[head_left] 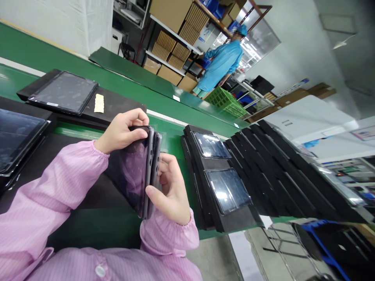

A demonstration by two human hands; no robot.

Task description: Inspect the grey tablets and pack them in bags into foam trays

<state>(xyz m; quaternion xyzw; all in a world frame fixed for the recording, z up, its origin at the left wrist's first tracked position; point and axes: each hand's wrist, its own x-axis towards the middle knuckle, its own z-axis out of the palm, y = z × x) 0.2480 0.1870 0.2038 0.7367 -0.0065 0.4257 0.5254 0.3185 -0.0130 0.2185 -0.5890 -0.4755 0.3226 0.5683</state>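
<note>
Head view on my feed: the left hand (pixel 125 130), at the centre of the frame, grips a pair of tablets (pixel 129 175) by the upper end, its thumb pressed on the near one close to the edge. I see the right hand (pixel 171 191) just below and to the right, closed around the edges of the same pair, its thumb on the near one and its fingers curled at the far one. Both tablets stand on edge, face to back, tilted slightly; the near screen is dark and glossy.

Around the hands I have pink striped sleeves (pixel 82 168) and a green work surface (pixel 172 156). Toward the upper left, a dark tray (pixel 123 107) bears a flat tablet (pixel 64 91) and a yellowish paper piece (pixel 99 103). Another tablet (pixel 17 132) lies at the left edge of the frame.

Right of centre, a black tray (pixel 228 224) carries two tablets side by side, next to a row of stacked black trays (pixel 269 168). Farther off, at the upper right of centre, I make out a person in blue (pixel 221 62) near a green crate (pixel 225 101) and shelved cardboard boxes (pixel 172 11).
</note>
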